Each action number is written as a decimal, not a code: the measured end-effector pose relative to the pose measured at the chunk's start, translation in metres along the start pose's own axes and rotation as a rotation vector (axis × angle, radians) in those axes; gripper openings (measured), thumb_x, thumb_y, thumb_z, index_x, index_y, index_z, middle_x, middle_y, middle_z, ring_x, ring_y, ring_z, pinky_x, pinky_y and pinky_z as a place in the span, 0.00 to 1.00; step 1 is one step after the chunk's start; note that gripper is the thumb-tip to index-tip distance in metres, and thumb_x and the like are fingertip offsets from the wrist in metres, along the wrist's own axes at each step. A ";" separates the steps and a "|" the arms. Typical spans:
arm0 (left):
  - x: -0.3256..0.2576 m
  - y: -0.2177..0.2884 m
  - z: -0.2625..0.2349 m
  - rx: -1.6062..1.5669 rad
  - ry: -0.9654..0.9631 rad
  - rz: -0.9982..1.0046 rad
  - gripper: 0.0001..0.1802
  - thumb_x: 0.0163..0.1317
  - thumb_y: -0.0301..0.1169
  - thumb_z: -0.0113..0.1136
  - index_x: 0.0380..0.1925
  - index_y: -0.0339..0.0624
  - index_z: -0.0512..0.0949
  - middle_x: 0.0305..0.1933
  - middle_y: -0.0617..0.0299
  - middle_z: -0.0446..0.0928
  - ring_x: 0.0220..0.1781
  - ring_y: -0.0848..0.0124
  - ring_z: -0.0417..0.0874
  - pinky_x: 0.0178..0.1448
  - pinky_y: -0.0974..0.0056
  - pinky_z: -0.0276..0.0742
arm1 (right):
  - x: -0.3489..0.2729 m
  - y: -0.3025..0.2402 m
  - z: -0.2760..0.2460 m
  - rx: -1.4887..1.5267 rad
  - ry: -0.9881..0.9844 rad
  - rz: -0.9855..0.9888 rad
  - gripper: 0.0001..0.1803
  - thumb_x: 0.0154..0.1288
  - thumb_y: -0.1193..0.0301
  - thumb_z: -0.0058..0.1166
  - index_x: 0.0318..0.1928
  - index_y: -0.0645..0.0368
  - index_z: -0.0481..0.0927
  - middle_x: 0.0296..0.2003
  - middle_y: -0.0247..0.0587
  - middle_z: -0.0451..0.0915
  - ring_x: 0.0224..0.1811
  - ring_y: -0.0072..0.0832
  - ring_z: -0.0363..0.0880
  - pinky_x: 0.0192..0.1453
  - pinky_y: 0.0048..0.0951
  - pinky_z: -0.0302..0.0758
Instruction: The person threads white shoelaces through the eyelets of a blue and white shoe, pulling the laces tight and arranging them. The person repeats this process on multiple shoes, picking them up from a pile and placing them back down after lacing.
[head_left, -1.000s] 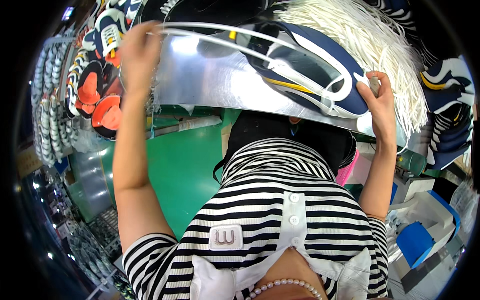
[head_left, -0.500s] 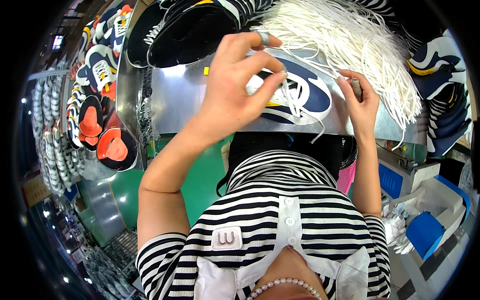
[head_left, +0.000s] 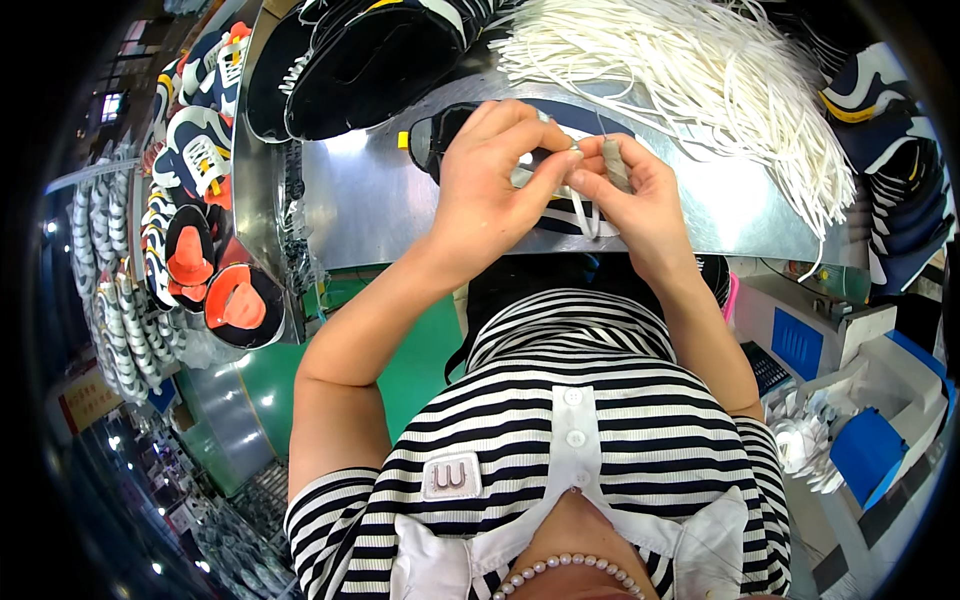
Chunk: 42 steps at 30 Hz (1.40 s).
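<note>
At frame centre, the left hand (head_left: 495, 190), lowered from the upper shelf, was pinched with the right hand (head_left: 635, 195) on a white lace (head_left: 590, 215) over a shoe (head_left: 450, 135); lacing was judged begun.

the left hand (head_left: 495, 190) and right hand (head_left: 640, 195) cover most of the dark shoe (head_left: 450, 135) at upper centre, so only its toe end and a striped part show. the small grey piece (head_left: 615, 165) in the right fingers is too small to identify. the white laces (head_left: 700, 70) and black shoes (head_left: 370, 50) run off the top edge. the table (head_left: 370, 200) front is hidden by the forearms.
</note>
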<state>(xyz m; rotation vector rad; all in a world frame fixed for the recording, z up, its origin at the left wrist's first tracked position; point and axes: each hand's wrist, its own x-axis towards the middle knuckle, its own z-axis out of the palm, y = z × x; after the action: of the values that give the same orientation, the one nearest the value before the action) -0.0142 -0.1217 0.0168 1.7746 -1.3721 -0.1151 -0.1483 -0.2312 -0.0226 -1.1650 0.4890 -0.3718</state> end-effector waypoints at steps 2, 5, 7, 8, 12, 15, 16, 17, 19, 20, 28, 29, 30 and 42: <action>0.000 0.003 -0.001 0.085 -0.026 -0.005 0.08 0.55 0.29 0.69 0.32 0.38 0.82 0.35 0.57 0.78 0.41 0.59 0.77 0.45 0.58 0.73 | 0.002 0.000 -0.002 0.046 0.072 0.027 0.15 0.63 0.75 0.64 0.49 0.65 0.77 0.37 0.38 0.85 0.40 0.20 0.82 0.46 0.21 0.76; -0.014 0.001 -0.022 0.275 -0.112 -0.034 0.14 0.61 0.36 0.66 0.39 0.37 0.82 0.41 0.53 0.81 0.46 0.57 0.81 0.48 0.58 0.75 | 0.007 0.004 -0.014 -0.049 0.167 -0.031 0.15 0.62 0.75 0.63 0.48 0.65 0.77 0.34 0.40 0.87 0.40 0.21 0.83 0.45 0.22 0.75; -0.023 -0.016 -0.019 -0.010 -0.301 -0.432 0.23 0.64 0.46 0.62 0.44 0.36 0.82 0.43 0.53 0.82 0.49 0.59 0.81 0.50 0.60 0.76 | 0.012 0.010 -0.013 -0.104 0.197 -0.036 0.15 0.62 0.75 0.62 0.49 0.64 0.77 0.34 0.40 0.87 0.38 0.21 0.83 0.44 0.22 0.75; -0.022 -0.027 -0.017 -0.158 -0.388 -0.632 0.27 0.66 0.51 0.60 0.47 0.35 0.82 0.44 0.52 0.82 0.50 0.60 0.82 0.52 0.62 0.77 | 0.013 0.012 -0.012 -0.134 0.208 -0.039 0.15 0.62 0.75 0.62 0.49 0.64 0.77 0.33 0.41 0.87 0.37 0.21 0.83 0.44 0.22 0.75; 0.013 -0.031 -0.003 -0.694 -0.569 -1.096 0.40 0.61 0.64 0.59 0.50 0.33 0.80 0.43 0.55 0.83 0.49 0.69 0.81 0.58 0.65 0.73 | 0.018 0.020 -0.014 -0.336 0.216 0.022 0.20 0.57 0.72 0.65 0.50 0.62 0.76 0.32 0.40 0.86 0.35 0.25 0.84 0.42 0.27 0.77; 0.009 -0.020 0.008 -0.514 -0.374 -0.965 0.23 0.61 0.49 0.66 0.39 0.38 0.85 0.35 0.59 0.85 0.39 0.71 0.83 0.44 0.67 0.78 | 0.016 0.016 -0.014 -0.447 0.227 0.035 0.24 0.54 0.70 0.66 0.51 0.62 0.75 0.32 0.41 0.86 0.35 0.31 0.85 0.44 0.31 0.78; 0.008 -0.019 0.012 -0.493 -0.325 -0.926 0.22 0.60 0.47 0.68 0.38 0.37 0.85 0.35 0.60 0.85 0.38 0.72 0.84 0.43 0.67 0.79 | 0.016 0.014 -0.014 -0.466 0.224 0.045 0.24 0.54 0.70 0.66 0.52 0.62 0.75 0.33 0.42 0.86 0.35 0.32 0.85 0.44 0.32 0.79; 0.004 -0.018 0.015 -0.473 -0.272 -0.894 0.20 0.59 0.45 0.69 0.37 0.36 0.85 0.35 0.60 0.86 0.37 0.72 0.85 0.42 0.68 0.79 | 0.015 0.013 -0.011 -0.552 0.233 0.039 0.23 0.55 0.70 0.65 0.51 0.61 0.75 0.34 0.44 0.86 0.36 0.36 0.85 0.45 0.34 0.79; -0.005 -0.028 0.025 -0.295 -0.192 -0.831 0.17 0.57 0.39 0.70 0.36 0.33 0.85 0.34 0.60 0.87 0.35 0.74 0.87 0.40 0.68 0.79 | 0.014 0.009 -0.010 -0.617 0.218 0.044 0.23 0.55 0.70 0.65 0.51 0.61 0.75 0.35 0.45 0.86 0.37 0.38 0.86 0.46 0.35 0.79; -0.007 -0.028 0.026 -0.305 -0.173 -0.821 0.17 0.57 0.38 0.70 0.36 0.33 0.85 0.34 0.60 0.87 0.35 0.75 0.87 0.40 0.68 0.79 | 0.014 0.006 -0.010 -0.650 0.206 0.044 0.23 0.55 0.70 0.66 0.51 0.61 0.75 0.35 0.46 0.86 0.37 0.39 0.86 0.46 0.36 0.79; -0.013 -0.021 0.026 -0.337 -0.086 -0.757 0.15 0.56 0.34 0.71 0.36 0.32 0.84 0.34 0.60 0.87 0.35 0.75 0.86 0.39 0.69 0.79 | -0.012 -0.010 -0.014 -0.675 0.111 -0.076 0.16 0.67 0.64 0.57 0.49 0.60 0.73 0.35 0.50 0.84 0.36 0.44 0.83 0.42 0.40 0.76; -0.014 -0.023 0.028 -0.309 -0.087 -0.711 0.15 0.56 0.34 0.71 0.36 0.32 0.84 0.34 0.60 0.87 0.35 0.75 0.86 0.39 0.69 0.79 | -0.014 -0.011 -0.018 -0.698 0.105 -0.068 0.15 0.69 0.64 0.55 0.48 0.61 0.73 0.34 0.50 0.84 0.35 0.44 0.83 0.41 0.40 0.76; -0.014 -0.022 0.028 -0.314 -0.080 -0.698 0.15 0.56 0.34 0.71 0.36 0.32 0.84 0.34 0.60 0.87 0.35 0.75 0.86 0.40 0.69 0.79 | -0.015 -0.012 -0.021 -0.721 0.098 -0.061 0.13 0.71 0.64 0.53 0.47 0.61 0.73 0.34 0.50 0.84 0.35 0.44 0.83 0.40 0.40 0.75; -0.012 -0.011 0.020 -0.398 -0.111 -0.811 0.11 0.59 0.32 0.68 0.30 0.34 0.83 0.28 0.64 0.84 0.31 0.78 0.82 0.38 0.71 0.77 | -0.009 -0.022 -0.026 -0.692 0.013 -0.049 0.09 0.71 0.70 0.53 0.39 0.65 0.79 0.26 0.35 0.82 0.28 0.19 0.76 0.33 0.22 0.70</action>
<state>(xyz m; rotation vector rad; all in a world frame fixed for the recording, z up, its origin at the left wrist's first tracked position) -0.0213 -0.1228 -0.0076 1.8794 -0.5619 -0.8669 -0.1703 -0.2543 -0.0088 -1.8469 0.6241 -0.2544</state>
